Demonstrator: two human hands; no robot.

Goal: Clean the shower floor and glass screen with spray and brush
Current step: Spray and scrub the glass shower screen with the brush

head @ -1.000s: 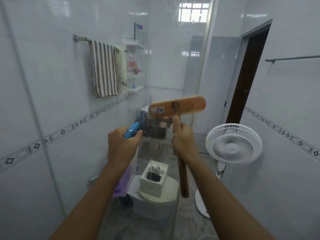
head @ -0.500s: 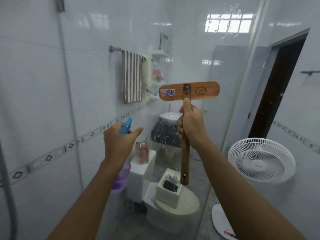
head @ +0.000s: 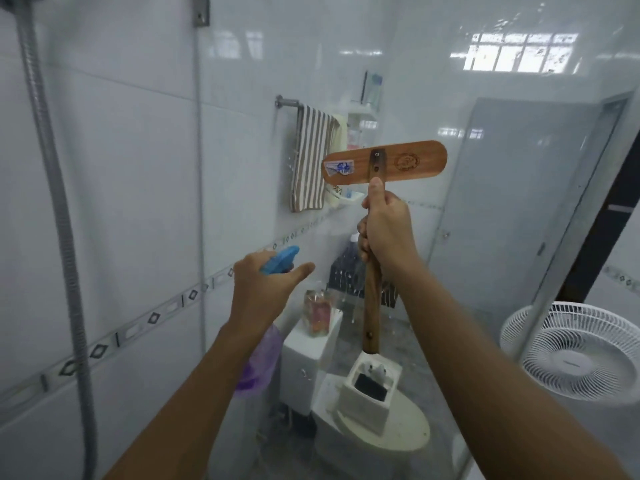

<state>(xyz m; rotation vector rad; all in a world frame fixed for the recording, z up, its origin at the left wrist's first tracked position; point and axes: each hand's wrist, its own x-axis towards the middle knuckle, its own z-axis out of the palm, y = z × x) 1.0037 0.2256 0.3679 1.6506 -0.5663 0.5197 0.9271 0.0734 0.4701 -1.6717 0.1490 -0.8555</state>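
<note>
We log the brush (head: 383,163) upright at centre frame, its wooden head crosswise at 12 o'clock of the right hand (head: 386,228), flat back toward us, a torn sticker on its left half. The right hand is closed round the handle just below the head, thumb lying up the shaft; the handle's free end hangs down at 6 o'clock above a white holder (head: 369,393).

The left hand (head: 258,292) sits at 8 o'clock of the brush, wrapped round the neck of the spray (head: 278,259): blue nozzle pointing toward 1 o'clock, thumb extended, purple bottle body showing below the wrist.

We see both hands held up to the glass (head: 450,271), which carries droplets and streaks. Through it: a toilet (head: 381,434) bearing the holder on its lid, a striped towel (head: 311,161) on a rail at 11 o'clock of the brush, a fan (head: 575,351) at 4 o'clock. A shower hose (head: 52,168) runs down the far left.
</note>
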